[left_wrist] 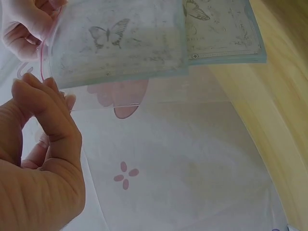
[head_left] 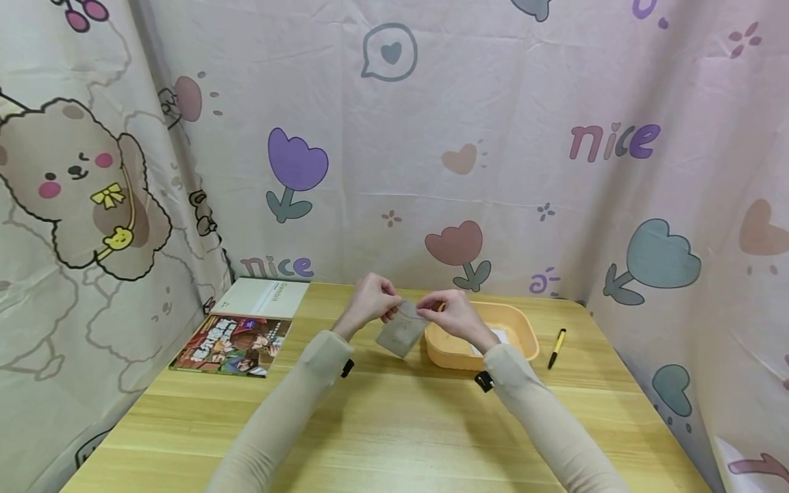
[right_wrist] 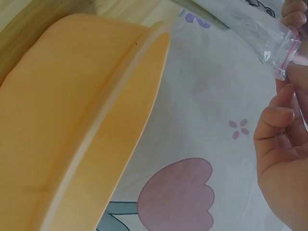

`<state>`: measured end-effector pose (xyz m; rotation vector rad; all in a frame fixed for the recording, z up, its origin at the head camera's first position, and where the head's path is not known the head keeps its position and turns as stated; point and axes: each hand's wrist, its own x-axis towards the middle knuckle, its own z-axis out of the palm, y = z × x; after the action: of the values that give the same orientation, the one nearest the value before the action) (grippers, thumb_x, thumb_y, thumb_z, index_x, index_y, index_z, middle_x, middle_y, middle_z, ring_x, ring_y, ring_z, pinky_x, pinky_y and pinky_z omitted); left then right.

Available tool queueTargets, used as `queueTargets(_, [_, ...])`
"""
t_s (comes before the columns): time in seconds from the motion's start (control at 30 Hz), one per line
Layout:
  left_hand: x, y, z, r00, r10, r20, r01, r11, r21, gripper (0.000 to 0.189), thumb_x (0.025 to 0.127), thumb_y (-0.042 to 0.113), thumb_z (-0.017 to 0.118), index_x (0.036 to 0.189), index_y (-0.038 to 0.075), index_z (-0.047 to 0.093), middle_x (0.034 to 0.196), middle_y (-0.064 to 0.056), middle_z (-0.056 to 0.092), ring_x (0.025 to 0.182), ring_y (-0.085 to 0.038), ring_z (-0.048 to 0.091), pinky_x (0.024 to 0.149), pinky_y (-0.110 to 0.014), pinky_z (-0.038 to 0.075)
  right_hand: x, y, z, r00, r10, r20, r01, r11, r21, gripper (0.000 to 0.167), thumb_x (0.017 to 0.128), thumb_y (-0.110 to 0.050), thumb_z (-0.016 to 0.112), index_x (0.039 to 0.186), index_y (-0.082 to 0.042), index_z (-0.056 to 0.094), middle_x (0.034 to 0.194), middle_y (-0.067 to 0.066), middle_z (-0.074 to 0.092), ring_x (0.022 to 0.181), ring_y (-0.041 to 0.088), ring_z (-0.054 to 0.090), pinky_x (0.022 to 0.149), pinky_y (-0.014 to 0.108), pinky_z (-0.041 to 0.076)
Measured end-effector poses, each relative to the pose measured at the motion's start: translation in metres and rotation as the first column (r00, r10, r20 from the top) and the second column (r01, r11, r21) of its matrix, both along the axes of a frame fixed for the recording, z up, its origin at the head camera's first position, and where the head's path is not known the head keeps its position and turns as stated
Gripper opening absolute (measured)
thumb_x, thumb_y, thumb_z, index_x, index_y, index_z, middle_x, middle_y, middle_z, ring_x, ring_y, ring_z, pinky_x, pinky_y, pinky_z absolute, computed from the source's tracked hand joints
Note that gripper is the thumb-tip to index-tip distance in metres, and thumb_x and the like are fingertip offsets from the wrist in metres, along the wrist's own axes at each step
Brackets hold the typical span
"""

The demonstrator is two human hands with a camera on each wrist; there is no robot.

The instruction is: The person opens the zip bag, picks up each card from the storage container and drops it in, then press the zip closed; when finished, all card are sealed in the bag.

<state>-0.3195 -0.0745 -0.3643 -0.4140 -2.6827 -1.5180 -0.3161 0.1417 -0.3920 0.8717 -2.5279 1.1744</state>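
A clear zip-lock bag (head_left: 403, 330) hangs between both hands above the table. Inside it are papers printed with butterflies (left_wrist: 109, 36), and a pink seal strip runs along its top edge. My left hand (head_left: 372, 301) pinches one top corner between thumb and fingers. At the opposite top corner my right hand (head_left: 455, 316) pinches the bag too. In the right wrist view the bag's mouth (right_wrist: 288, 53) lies at the fingertips; whether the seal is parted I cannot tell. A yellow-orange plastic basin (head_left: 520, 322) stands just under and behind the right hand, with something white inside.
A colourful illustrated book (head_left: 234, 346) and a pale "Gambit" booklet (head_left: 261, 298) lie at the table's left. To the right of the basin rests a yellow-and-black pen (head_left: 557, 348). Patterned curtains (head_left: 382, 150) enclose the wooden table (head_left: 394, 424) at the back and sides.
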Motion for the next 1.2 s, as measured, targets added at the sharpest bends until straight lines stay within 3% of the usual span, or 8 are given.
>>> queueTargets(0.17, [0.001, 0.001, 0.001, 1.0, -0.001, -0.003, 0.001, 1.0, -0.015, 0.013, 0.082, 0.008, 0.067, 0.069, 0.007, 0.07, 0.058, -0.005, 0.068, 0.046, -0.017, 0.063, 0.046, -0.031, 0.057, -0.002, -0.004, -0.002, 1.0, 0.005, -0.007, -0.005, 1.0, 0.001, 0.006, 0.086, -0.014, 0.074, 0.09, -0.016, 0.078, 0.081, -0.004, 0.074, 0.069, 0.009, 0.063, 0.061, 0.023, 0.054])
queueTargets(0.4, [-0.001, 0.0, -0.001, 1.0, -0.005, -0.008, 0.005, 1.0, -0.013, 0.012, 0.082, 0.007, 0.066, 0.071, 0.007, 0.071, 0.059, -0.005, 0.068, 0.047, -0.018, 0.064, 0.047, -0.032, 0.058, -0.004, -0.004, -0.003, 1.0, 0.015, 0.016, -0.016, 0.997, 0.079, 0.005, 0.086, -0.019, 0.075, 0.09, -0.02, 0.078, 0.084, -0.007, 0.074, 0.072, 0.01, 0.061, 0.06, 0.022, 0.052])
queueTargets(0.67, [-0.001, 0.001, 0.0, 1.0, -0.006, -0.004, 0.006, 1.0, -0.012, 0.011, 0.082, 0.008, 0.068, 0.072, 0.007, 0.071, 0.062, -0.008, 0.069, 0.048, -0.018, 0.065, 0.047, -0.031, 0.058, -0.005, -0.003, -0.004, 0.998, 0.052, 0.042, -0.055, 0.994, 0.094, 0.008, 0.086, -0.019, 0.075, 0.092, -0.015, 0.079, 0.089, -0.006, 0.074, 0.07, 0.01, 0.059, 0.059, 0.023, 0.052])
queueTargets(0.97, [-0.002, -0.002, -0.002, 1.0, -0.009, -0.006, 0.009, 1.0, -0.002, 0.01, 0.083, 0.008, 0.068, 0.073, 0.006, 0.072, 0.064, -0.01, 0.07, 0.047, -0.018, 0.064, 0.047, -0.031, 0.058, -0.004, 0.0, -0.004, 0.995, 0.058, 0.086, -0.06, 0.998, 0.011, 0.011, 0.088, -0.016, 0.073, 0.097, -0.012, 0.077, 0.091, -0.002, 0.074, 0.077, 0.013, 0.064, 0.067, 0.024, 0.055])
queueTargets(1.2, [-0.002, -0.004, -0.004, 1.0, -0.002, -0.003, 0.002, 1.0, 0.002, 0.009, 0.083, 0.009, 0.068, 0.076, 0.003, 0.072, 0.063, -0.007, 0.069, 0.047, -0.016, 0.064, 0.049, -0.032, 0.059, -0.006, 0.007, -0.008, 0.976, 0.094, 0.197, -0.068, 0.989, -0.132, 0.013, 0.088, -0.013, 0.072, 0.1, -0.008, 0.075, 0.093, 0.009, 0.074, 0.076, 0.016, 0.067, 0.063, 0.045, 0.06])
